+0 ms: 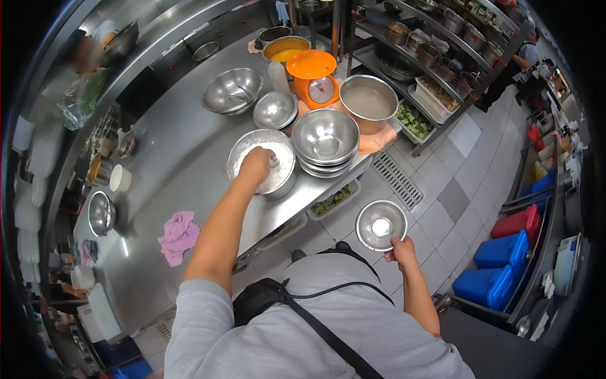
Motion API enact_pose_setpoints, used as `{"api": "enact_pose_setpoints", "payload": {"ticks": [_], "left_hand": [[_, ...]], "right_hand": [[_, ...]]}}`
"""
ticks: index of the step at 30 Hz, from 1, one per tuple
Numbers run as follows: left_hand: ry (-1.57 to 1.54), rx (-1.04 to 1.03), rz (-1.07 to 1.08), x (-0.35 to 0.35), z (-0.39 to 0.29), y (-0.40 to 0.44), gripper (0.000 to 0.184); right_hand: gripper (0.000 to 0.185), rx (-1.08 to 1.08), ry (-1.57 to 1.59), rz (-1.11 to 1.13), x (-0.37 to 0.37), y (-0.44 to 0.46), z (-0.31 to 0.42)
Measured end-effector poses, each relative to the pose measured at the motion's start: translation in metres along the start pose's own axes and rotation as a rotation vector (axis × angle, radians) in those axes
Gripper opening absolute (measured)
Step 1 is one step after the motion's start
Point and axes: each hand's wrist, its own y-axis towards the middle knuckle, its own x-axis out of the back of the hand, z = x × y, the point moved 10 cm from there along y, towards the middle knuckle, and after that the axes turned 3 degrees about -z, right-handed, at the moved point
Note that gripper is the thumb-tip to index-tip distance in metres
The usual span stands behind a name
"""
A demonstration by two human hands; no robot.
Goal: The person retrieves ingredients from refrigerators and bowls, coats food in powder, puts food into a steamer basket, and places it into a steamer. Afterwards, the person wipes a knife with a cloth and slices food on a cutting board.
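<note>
My left hand (256,165) reaches down into a deep metal pot (235,151) that holds white powder (278,180). Its fingers are closed, and a small greyish bit shows beside them; what they grip is mostly hidden. Away from the table, over the floor, my right hand (403,251) pinches the rim of a metal bowl (382,224). That bowl's inside faces up, with a bright patch at its bottom. Close to the pot stand a stack of metal bowls (326,139) and a smaller metal bowl (275,110).
An orange scale (314,79) stands behind the stacked bowls, beside a pot of cloudy liquid (368,101). A pink cloth (179,237) lies on the steel table (158,170). Shelves with pots (435,50) rise at the back right. Blue bins (489,284) line the right side.
</note>
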Motion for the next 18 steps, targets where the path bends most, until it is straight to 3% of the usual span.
{"api": "enact_pose_setpoints", "payload": {"ticks": [4,6,7,9,10,14,18], "left_hand": [[-0.009,-0.151,0.193,0.011,-0.022,-0.007,0.054],[-0.545,0.235,0.399,0.005,-0.005,-0.013,0.057],[-0.542,0.239,0.394,-0.004,-0.003,-0.012,0.057],[-0.1,0.052,0.226,-0.012,-0.014,-0.007,0.059],[-0.061,0.075,0.297,-0.025,-0.014,-0.01,0.053],[-0.157,0.143,0.106,0.003,-0.008,-0.001,0.033],[-0.292,0.128,0.205,0.021,-0.014,0.001,0.044]], "right_hand": [[0.034,0.012,0.012,0.016,-0.001,0.001,0.005],[0.034,0.016,0.022,0.017,0.0,0.003,0.005],[0.034,0.018,0.031,0.015,0.0,0.004,0.005],[0.035,0.011,0.023,0.033,-0.002,0.007,0.004],[0.035,0.002,0.014,0.043,-0.002,0.009,0.005],[0.036,0.023,-0.002,0.043,0.0,0.015,0.008],[0.037,0.004,0.024,0.065,0.0,0.025,0.003]]}}
